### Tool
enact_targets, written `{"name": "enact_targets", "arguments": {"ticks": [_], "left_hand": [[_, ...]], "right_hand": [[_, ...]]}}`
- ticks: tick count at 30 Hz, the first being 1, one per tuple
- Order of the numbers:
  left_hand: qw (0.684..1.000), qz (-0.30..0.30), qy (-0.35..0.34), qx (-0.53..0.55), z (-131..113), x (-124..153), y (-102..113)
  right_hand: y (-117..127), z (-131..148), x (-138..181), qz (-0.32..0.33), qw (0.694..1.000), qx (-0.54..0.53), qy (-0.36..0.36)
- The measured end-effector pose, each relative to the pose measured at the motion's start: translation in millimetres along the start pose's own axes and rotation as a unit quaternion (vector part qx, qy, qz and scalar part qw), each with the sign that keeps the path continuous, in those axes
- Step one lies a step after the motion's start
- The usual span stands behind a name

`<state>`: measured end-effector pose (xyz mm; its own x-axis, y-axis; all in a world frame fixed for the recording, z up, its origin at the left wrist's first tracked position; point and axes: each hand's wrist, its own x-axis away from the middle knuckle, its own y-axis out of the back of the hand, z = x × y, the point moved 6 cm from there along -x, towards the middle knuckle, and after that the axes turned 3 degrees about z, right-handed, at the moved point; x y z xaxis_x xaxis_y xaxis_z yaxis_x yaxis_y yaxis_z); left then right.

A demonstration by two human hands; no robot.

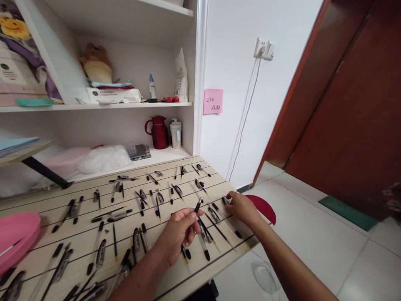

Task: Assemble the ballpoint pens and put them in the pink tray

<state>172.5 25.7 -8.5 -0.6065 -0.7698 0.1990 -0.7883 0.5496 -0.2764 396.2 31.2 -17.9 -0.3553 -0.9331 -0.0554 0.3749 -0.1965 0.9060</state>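
Observation:
My left hand (185, 229) is closed around a black pen (198, 205), its tip pointing up and away from me. Near the table's right edge, my right hand (243, 207) reaches down with its fingertips together at a small black pen part (224, 201), mostly hidden by the fingers. Between and below my hands lie clear pen barrels (203, 246), a pen cap with a clip (214, 215) and thin black refills (217, 229) with yellowish ends. Many similar pen parts lie in small groups over the wooden table (163, 267).
A pink basin (19, 238) stands at the table's left edge. Behind the table, a white shelf (169, 156) holds a red jug (160, 133), a cup (176, 133) and a plastic bag (105, 159). A red round stool seat (261, 207) is beyond the right edge.

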Motion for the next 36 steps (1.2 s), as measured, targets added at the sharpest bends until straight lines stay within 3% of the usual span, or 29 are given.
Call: {"name": "enact_targets", "arguments": {"ticks": [2, 4, 5, 7, 9, 12, 16, 24, 36], "left_hand": [[1.0, 0.005, 0.003, -0.012, 2, 0, -1], [1.0, 0.01, 0.007, -0.024, 3, 0, -2], [0.999, 0.011, 0.008, -0.029, 4, 0, -3], [0.999, 0.014, 0.008, -0.036, 5, 0, -3], [0.999, 0.018, 0.008, -0.041, 7, 0, -4], [0.999, 0.022, 0.009, -0.044, 7, 0, -4], [0.999, 0.026, 0.012, -0.035, 6, 0, -6], [0.999, 0.037, 0.018, -0.01, 4, -1, -6], [0.997, 0.059, 0.026, 0.036, 0, 2, -9]], "right_hand": [[2, 1, 0, -0.007, 0.997, -0.079, 0.003], [6, 8, 1, -0.002, 0.973, -0.229, 0.016], [7, 14, 4, 0.011, 0.947, -0.321, 0.029], [10, 32, 11, 0.058, 0.861, -0.503, 0.056], [13, 50, 20, 0.089, 0.78, -0.616, 0.071], [17, 68, 30, 0.086, 0.728, -0.676, 0.078], [17, 78, 34, 0.081, 0.727, -0.676, 0.094], [11, 94, 46, 0.143, 0.767, -0.616, 0.113], [2, 103, 53, 0.185, 0.761, -0.608, 0.13]]}}
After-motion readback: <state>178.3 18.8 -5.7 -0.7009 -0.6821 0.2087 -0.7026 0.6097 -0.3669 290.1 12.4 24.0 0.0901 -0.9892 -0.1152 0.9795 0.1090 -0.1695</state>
